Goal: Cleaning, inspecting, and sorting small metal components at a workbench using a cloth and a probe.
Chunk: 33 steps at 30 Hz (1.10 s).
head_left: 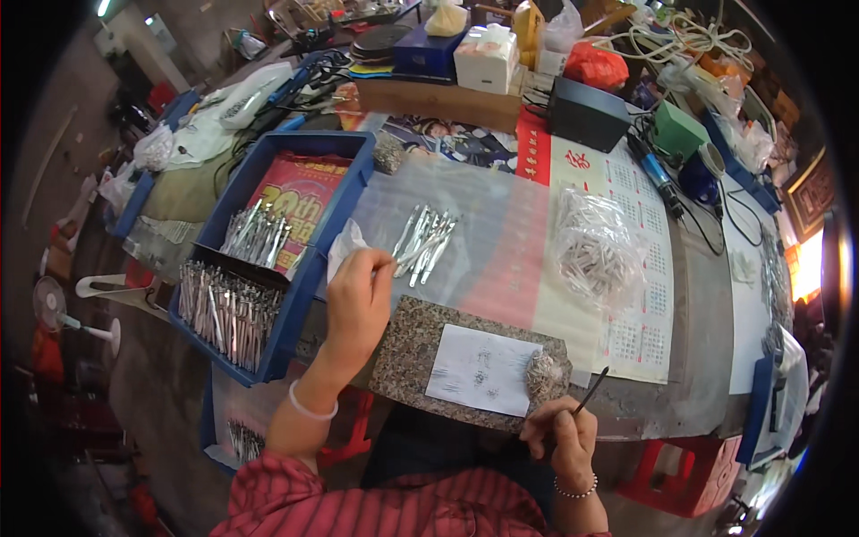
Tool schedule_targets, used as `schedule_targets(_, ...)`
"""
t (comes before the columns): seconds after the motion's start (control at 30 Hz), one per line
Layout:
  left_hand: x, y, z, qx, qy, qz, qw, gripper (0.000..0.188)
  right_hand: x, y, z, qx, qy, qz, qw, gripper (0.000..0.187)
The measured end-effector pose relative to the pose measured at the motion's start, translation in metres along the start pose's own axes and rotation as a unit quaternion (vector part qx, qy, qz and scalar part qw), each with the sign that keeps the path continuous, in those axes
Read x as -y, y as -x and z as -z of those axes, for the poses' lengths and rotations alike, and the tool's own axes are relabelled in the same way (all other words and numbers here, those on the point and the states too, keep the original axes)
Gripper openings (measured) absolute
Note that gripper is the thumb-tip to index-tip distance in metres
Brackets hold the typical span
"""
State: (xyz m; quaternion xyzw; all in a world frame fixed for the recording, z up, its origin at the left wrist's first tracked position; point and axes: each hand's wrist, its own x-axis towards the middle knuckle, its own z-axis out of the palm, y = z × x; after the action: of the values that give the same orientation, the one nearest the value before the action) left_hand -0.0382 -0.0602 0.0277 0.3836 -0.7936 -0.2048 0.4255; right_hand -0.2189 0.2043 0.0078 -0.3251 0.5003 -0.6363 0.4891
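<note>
**Left hand at the metal pieces, right hand holding the tool**

The left hand [358,300] reaches forward, fingers closed on one thin piece from the loose fan of silver metal pieces [423,243] lying on the plastic sheet. The right hand [564,438] grips a slim dark tool [591,391], tip raised beside the granite slab [407,345] with its white paper [483,369]. This looks like the picking-up step; next, the piece likely needs bringing to the slab, within the tool's reach. A blue tray [309,277] of more pieces sits just left.

left hand [358,295] outstretched, right hand [562,438] curled
</note>
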Motion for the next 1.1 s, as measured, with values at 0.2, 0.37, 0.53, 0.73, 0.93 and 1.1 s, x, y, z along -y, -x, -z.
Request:
schedule_targets(0.2,0.032,-0.023,-0.03,0.141,-0.243,0.032,0.959,0.011,-0.001,-0.005,0.003,0.048,0.018,0.03,0.998,0.023)
schedule_targets(0.37,0.031,-0.032,-0.04,0.115,-0.253,-0.018,0.96,0.016,-0.003,-0.003,0.001,0.049,0.046,0.01,0.998,0.019)
schedule_targets(0.53,0.035,-0.048,-0.057,0.185,-0.254,0.052,0.948,0.038,-0.003,-0.001,0.001,0.052,0.14,0.041,0.988,0.013)
schedule_targets(0.73,0.029,-0.04,-0.059,0.185,-0.224,0.009,0.957,0.051,-0.004,-0.003,-0.003,0.041,0.147,0.039,0.987,0.013)
schedule_targets(0.93,0.042,-0.038,-0.057,0.143,-0.218,0.025,0.965,0.044,-0.011,0.0,-0.014,0.006,0.128,0.05,0.99,0.019)
schedule_targets(1.1,-0.01,-0.011,0.009,0.106,-0.118,-0.077,0.984,0.027,0.006,0.002,-0.02,-0.014,0.203,0.084,0.975,0.02)
